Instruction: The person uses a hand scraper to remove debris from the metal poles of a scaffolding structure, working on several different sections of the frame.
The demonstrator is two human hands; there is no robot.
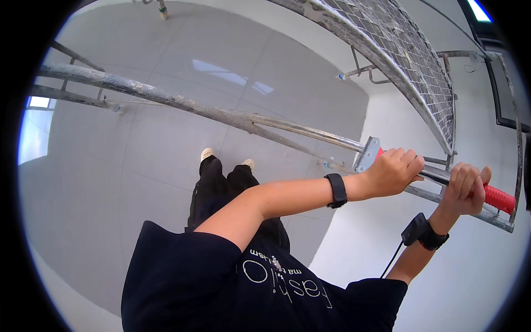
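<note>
A long-handled tool with a shiny metal shaft (435,175), a red ribbed grip (499,200) and a flat grey metal head (367,155) lies across in front of me at the right. My left hand (394,170) is closed around it just behind the head, where a bit of red shows. Farther right, my right hand (466,188) wraps the shaft beside the red end grip, thumb raised. A scaffold rail (481,214) runs close below both hands. Whether the tool rests on the scaffold cannot be made out. The tool's exact kind is unclear.
Paint-spattered scaffold tubes (166,98) cross in front of me. A mesh scaffold platform (404,52) hangs at the upper right. Grey tiled floor (149,149) lies far below, meeting a white wall (365,232). A dark-framed window (500,77) is at the far right.
</note>
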